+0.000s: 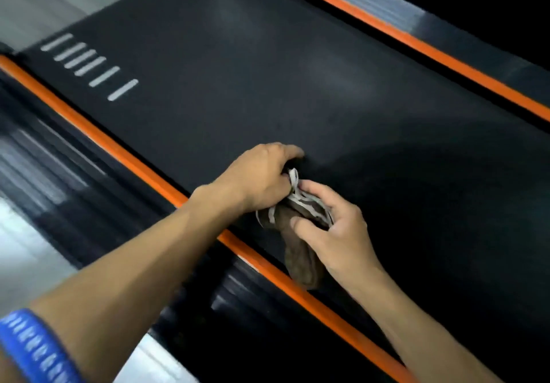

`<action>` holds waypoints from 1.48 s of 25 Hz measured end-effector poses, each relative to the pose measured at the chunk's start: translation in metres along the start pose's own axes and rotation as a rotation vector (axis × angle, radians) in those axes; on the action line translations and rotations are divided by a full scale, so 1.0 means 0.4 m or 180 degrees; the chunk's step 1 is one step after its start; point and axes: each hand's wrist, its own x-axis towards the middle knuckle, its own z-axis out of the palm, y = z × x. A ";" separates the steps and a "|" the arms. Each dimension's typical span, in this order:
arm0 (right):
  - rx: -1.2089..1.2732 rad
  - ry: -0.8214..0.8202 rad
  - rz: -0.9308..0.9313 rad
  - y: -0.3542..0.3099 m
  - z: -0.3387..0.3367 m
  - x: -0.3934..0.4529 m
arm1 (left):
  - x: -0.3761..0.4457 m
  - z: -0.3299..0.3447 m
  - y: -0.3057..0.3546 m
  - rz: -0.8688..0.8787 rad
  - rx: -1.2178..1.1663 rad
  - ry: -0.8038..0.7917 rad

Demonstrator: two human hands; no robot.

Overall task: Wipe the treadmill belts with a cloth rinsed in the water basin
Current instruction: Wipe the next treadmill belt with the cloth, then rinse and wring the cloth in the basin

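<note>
Cloth point(297, 234): brown, bunched, above the treadmill belt point(268, 70) near its orange rail point(125, 150). My left hand point(259, 174) and right hand point(333, 222) both pinch it. Wiping progress: I can't judge; basin unseen.

Both hands point(259, 174) point(336, 222) gripping brown cloth point(300, 251), over black belt point(268, 85)
</note>
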 end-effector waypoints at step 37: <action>0.1091 -0.1764 0.1628 -0.811 1.011 0.083 | -0.876 -0.741 -0.631 -0.2482 -0.3705 0.2236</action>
